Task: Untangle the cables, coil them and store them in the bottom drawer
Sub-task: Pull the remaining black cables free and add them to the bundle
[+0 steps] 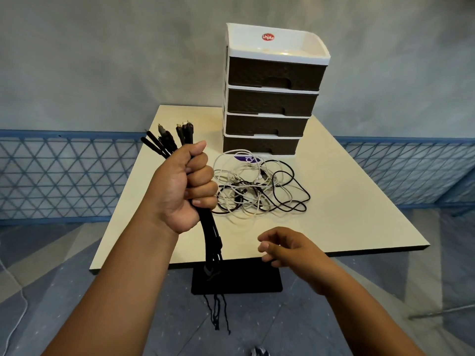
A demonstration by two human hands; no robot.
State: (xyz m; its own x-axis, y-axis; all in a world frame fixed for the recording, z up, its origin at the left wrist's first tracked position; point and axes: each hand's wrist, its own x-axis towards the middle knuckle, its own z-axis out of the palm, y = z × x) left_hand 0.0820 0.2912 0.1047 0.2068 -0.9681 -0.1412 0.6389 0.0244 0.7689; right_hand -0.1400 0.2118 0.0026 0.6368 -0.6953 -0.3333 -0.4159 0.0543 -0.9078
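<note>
Left hand (185, 186) fisted round black cable bundle (212, 240); right hand (280, 246) loosely curled, empty; risk of hanging ends snagging table edge (257, 258), dragging tangled pile (257, 186)

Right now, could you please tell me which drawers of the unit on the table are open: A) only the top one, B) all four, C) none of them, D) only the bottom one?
C: all four brown drawer fronts of the drawer unit sit flush in their white frame, including the bottom drawer behind the tangled cables.
</note>
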